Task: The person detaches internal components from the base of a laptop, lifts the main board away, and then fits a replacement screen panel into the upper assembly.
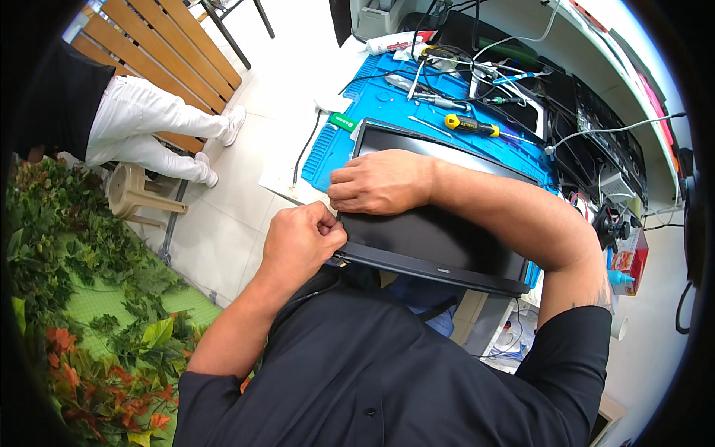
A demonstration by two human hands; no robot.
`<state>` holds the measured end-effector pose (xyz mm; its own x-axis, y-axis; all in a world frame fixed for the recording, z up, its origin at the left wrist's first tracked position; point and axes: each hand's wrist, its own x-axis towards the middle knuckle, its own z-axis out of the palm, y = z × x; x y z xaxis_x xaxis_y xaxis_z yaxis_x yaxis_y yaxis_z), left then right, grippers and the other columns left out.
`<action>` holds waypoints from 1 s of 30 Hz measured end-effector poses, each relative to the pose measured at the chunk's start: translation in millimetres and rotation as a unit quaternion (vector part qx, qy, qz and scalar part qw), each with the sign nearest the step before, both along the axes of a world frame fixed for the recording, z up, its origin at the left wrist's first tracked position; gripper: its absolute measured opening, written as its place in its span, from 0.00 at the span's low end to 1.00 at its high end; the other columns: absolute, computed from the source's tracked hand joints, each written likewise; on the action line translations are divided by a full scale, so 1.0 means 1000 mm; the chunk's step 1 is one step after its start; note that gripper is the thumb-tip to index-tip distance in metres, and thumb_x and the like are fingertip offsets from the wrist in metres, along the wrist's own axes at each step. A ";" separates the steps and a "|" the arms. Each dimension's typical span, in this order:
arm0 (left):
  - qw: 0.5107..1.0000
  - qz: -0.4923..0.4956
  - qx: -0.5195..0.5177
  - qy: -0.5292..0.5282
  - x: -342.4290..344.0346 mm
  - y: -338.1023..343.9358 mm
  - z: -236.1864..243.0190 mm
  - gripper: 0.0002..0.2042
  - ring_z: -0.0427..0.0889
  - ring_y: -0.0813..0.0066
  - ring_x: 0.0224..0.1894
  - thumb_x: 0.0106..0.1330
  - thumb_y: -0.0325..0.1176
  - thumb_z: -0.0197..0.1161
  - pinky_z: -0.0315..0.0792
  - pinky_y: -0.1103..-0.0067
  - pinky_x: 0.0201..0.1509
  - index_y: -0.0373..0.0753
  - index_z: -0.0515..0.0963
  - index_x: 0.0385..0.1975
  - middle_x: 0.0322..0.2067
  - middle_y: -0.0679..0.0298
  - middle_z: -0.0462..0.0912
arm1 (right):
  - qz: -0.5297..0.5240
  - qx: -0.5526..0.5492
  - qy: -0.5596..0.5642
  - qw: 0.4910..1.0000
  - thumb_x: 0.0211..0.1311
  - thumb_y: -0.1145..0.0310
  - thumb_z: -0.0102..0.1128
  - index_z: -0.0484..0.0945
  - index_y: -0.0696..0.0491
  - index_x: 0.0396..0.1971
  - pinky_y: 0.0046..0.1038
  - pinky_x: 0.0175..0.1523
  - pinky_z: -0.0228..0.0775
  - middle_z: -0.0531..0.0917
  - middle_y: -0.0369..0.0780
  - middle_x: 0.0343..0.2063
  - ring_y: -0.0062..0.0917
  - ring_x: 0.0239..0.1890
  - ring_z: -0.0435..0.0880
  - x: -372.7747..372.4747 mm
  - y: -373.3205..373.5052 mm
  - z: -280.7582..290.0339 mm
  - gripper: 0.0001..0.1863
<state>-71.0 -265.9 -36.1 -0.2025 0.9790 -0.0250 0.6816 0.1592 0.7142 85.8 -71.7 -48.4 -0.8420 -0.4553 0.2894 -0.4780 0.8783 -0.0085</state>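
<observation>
A black laptop screen (439,235) lies tilted across the front of the bench, its thicker dark bezel strip (447,270) toward my body. My left hand (298,237) pinches the left corner of that strip, thumb and fingers pressed together. Just below the fingertips a small metal, hinge-like piece (339,261) shows. Over the screen's left edge, my right hand (383,182) is closed with curled fingers, its forearm crossing above the panel. What its fingertips grip underneath is hidden.
Beneath the screen is a blue repair mat (387,97) with a yellow-black screwdriver (471,125), tweezers (430,125) and tangled cables. A green-and-white card (342,121) lies at its left. A person in white trousers (149,112) stands left, near a beige stool (138,190).
</observation>
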 end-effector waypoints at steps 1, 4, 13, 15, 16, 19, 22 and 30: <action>1.000 -0.005 0.012 0.003 0.000 0.000 -0.001 0.07 0.80 0.80 0.20 0.58 0.28 0.75 0.75 0.77 0.29 0.30 0.87 0.27 0.19 0.58 0.86 | 0.004 0.000 0.007 1.000 0.69 0.64 0.60 0.84 0.53 0.40 0.35 0.54 0.81 0.81 0.39 0.42 0.33 0.50 0.83 0.000 0.001 -0.002 0.10; 1.000 0.000 -0.013 -0.018 -0.001 0.002 0.003 0.07 0.80 0.81 0.21 0.61 0.28 0.76 0.75 0.79 0.27 0.30 0.87 0.29 0.20 0.60 0.87 | 0.000 0.001 -0.011 1.000 0.70 0.64 0.60 0.82 0.53 0.42 0.36 0.55 0.80 0.82 0.39 0.43 0.34 0.51 0.83 0.002 0.004 0.001 0.10; 0.914 0.007 -0.133 -0.384 -0.047 0.011 -0.015 0.11 0.85 0.80 0.25 0.77 0.33 0.73 0.80 0.82 0.28 0.29 0.87 0.44 0.30 0.61 0.89 | -0.100 0.007 -0.045 0.994 0.73 0.65 0.57 0.78 0.55 0.54 0.37 0.63 0.77 0.83 0.43 0.54 0.37 0.59 0.82 0.016 0.011 0.007 0.15; 0.909 -0.004 -0.162 -0.384 -0.052 0.007 -0.014 0.11 0.87 0.79 0.28 0.77 0.31 0.73 0.83 0.81 0.32 0.28 0.87 0.48 0.32 0.61 0.90 | -0.130 0.006 0.014 0.991 0.72 0.64 0.58 0.77 0.53 0.47 0.35 0.57 0.77 0.81 0.39 0.43 0.33 0.52 0.83 0.017 0.013 0.001 0.11; 0.908 -0.012 -0.153 -0.390 -0.052 0.002 -0.017 0.11 0.88 0.79 0.29 0.76 0.30 0.73 0.83 0.81 0.33 0.28 0.86 0.48 0.33 0.61 0.90 | -0.141 0.014 0.012 0.990 0.72 0.64 0.58 0.77 0.53 0.47 0.35 0.57 0.77 0.81 0.39 0.43 0.33 0.52 0.83 0.020 0.013 -0.002 0.11; 0.903 -0.023 -0.137 -0.407 -0.052 -0.018 -0.025 0.11 0.91 0.78 0.35 0.74 0.26 0.74 0.87 0.80 0.40 0.28 0.85 0.51 0.36 0.60 0.90 | -0.163 0.032 0.009 0.986 0.72 0.64 0.58 0.78 0.53 0.48 0.34 0.57 0.78 0.81 0.39 0.44 0.32 0.53 0.83 0.018 0.006 0.000 0.11; 0.880 -0.025 -0.150 -0.450 -0.051 -0.032 -0.031 0.13 0.90 0.79 0.37 0.72 0.24 0.74 0.87 0.80 0.43 0.26 0.84 0.52 0.38 0.61 0.90 | -0.189 0.029 -0.070 0.979 0.73 0.66 0.57 0.79 0.56 0.57 0.38 0.65 0.77 0.82 0.43 0.58 0.37 0.64 0.82 0.020 -0.003 0.004 0.17; 0.849 -0.042 -0.153 -0.504 -0.055 -0.024 -0.044 0.13 0.92 0.76 0.38 0.71 0.21 0.74 0.87 0.79 0.43 0.27 0.81 0.51 0.38 0.59 0.90 | -0.242 -0.012 -0.007 0.970 0.70 0.64 0.60 0.83 0.56 0.52 0.34 0.61 0.78 0.84 0.41 0.55 0.33 0.61 0.82 0.033 -0.007 0.004 0.16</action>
<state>-126.5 -290.4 -79.7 0.1431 0.9050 -0.4007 -0.2328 0.4243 0.8751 119.2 -78.4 -44.9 -0.9591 0.0021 0.2830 -0.0083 0.9993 -0.0357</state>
